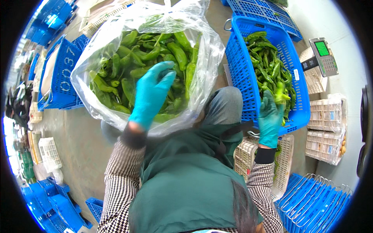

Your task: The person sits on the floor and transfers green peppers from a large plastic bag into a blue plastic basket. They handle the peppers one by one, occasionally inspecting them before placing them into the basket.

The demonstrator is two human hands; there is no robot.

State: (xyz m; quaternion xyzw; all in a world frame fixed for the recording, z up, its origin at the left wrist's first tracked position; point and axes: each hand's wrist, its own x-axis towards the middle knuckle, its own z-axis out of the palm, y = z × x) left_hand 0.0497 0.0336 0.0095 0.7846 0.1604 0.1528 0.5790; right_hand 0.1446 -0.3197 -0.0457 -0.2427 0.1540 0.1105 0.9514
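Observation:
Green peppers (140, 55) fill a large clear plastic bag (84, 67) in front of me. My left hand (154, 90), in a teal glove, is over the peppers in the bag, its fingers curved and apart with nothing seen between them. At the right stands a blue plastic crate (244, 67) holding more slender green peppers (268, 64). Over the near end of that crate, my right hand (271, 116), also gloved, has a green pepper (280, 93) at its fingers; both are blurred by motion.
Below the blue crate sits a white plastic crate (284, 174). A scale display (323, 55) stands at the right, above wrapped white crates (325, 115). Nested blue crates with metal handles (311, 204) are at the lower right. Another blue crate (64, 72) stands left of the bag.

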